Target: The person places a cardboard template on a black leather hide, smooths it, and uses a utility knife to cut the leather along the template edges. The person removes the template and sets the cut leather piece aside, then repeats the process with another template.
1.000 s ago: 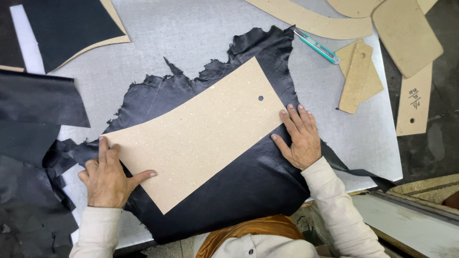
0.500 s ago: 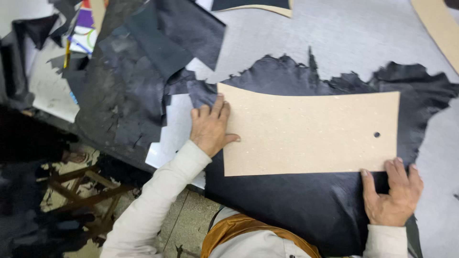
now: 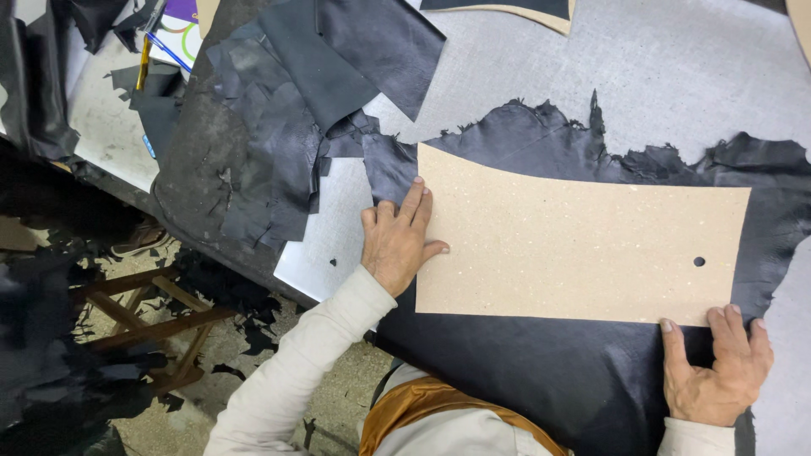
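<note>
A tan cardboard pattern with a small hole near its right end lies flat on a black leather hide spread over the grey table. My left hand rests flat at the pattern's left edge, fingers on the card and the hide. Flat on the hide at the pattern's lower right corner lies my right hand, its fingertips touching the card's edge. Neither hand grips anything.
A heap of black leather scraps covers the table's left part. Pens and papers lie at the far left. Below the table edge stand a wooden stool frame and scraps on the floor. Another card pattern with a dark piece lies at the top.
The view has swung left, bringing the scrap heap and the floor into sight. Both hands stay pressed at the pattern's ends; the pattern sits squarer on the hide than a second ago.
</note>
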